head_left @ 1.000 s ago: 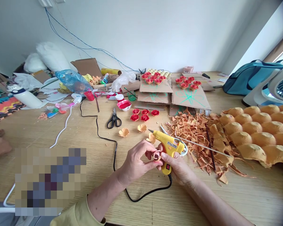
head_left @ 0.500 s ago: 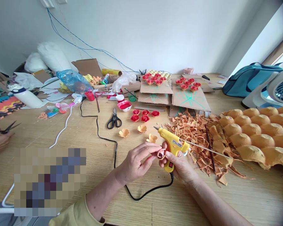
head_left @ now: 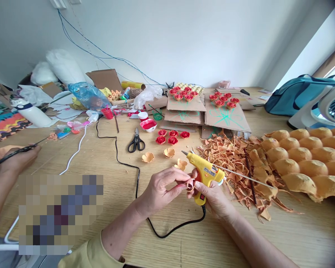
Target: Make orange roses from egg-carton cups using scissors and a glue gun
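A small curled flower piece [head_left: 190, 185], apparently cut from orange egg carton, sits between my two hands. My left hand [head_left: 162, 189] pinches its edge with thumb and fingers. In my right hand [head_left: 215, 196] is a yellow hot glue gun [head_left: 205, 170], nozzle pointing up and left, while that hand's thumb and finger also steady the flower piece. Just beyond lie unpainted carton cups, one partly behind the hands [head_left: 181, 164], another [head_left: 169, 152] and a third [head_left: 147, 157]. Several red-painted roses [head_left: 172, 140] stand behind them.
Black scissors [head_left: 136, 142] and a dish of red paint [head_left: 148, 125] lie farther back. Carton scraps [head_left: 229, 160] and an egg tray [head_left: 309, 156] fill the right. A black cord [head_left: 181, 225] loops below my hands. At left, another person's hand [head_left: 22, 158] holds scissors.
The other person's hand with scissors has come farther into view from the left, its scissors now turned. My hands keep nearly the same position, with slight finger movement at the flower piece.
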The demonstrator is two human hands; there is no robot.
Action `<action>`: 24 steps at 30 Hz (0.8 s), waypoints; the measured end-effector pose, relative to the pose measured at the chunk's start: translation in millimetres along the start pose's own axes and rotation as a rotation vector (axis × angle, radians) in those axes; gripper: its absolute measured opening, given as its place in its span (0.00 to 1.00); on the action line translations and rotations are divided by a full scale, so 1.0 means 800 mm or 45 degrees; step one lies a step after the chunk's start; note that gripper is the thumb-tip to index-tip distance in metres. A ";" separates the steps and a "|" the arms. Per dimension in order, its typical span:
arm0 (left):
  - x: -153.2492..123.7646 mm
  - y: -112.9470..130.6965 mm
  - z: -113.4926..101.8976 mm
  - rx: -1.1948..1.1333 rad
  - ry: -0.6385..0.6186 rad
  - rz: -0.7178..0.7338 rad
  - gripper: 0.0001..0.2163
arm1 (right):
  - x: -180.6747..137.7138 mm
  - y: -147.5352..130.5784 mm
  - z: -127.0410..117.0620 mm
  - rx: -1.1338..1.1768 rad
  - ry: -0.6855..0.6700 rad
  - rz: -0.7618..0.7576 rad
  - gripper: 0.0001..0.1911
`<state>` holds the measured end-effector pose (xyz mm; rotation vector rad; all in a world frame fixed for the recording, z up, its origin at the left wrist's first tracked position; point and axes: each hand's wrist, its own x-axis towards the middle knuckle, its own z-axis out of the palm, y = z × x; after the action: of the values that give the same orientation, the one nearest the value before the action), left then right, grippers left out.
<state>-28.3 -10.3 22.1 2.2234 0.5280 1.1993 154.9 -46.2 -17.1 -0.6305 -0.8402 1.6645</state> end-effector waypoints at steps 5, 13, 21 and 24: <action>0.000 0.001 0.003 -0.003 0.045 -0.007 0.09 | 0.002 0.000 0.001 -0.008 -0.001 0.008 0.16; 0.001 0.001 0.002 -0.082 0.029 -0.011 0.10 | 0.001 -0.001 -0.002 -0.053 0.036 -0.021 0.15; -0.005 0.003 0.008 0.032 -0.008 -0.042 0.12 | 0.002 0.004 -0.004 -0.064 0.067 0.001 0.17; -0.006 0.002 0.010 0.122 0.033 0.027 0.11 | 0.002 0.006 -0.002 -0.054 0.063 0.022 0.17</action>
<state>-23.7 -16.5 16.6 2.3016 0.5848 1.2390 152.7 -44.8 -21.9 -0.7069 -0.8384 1.6440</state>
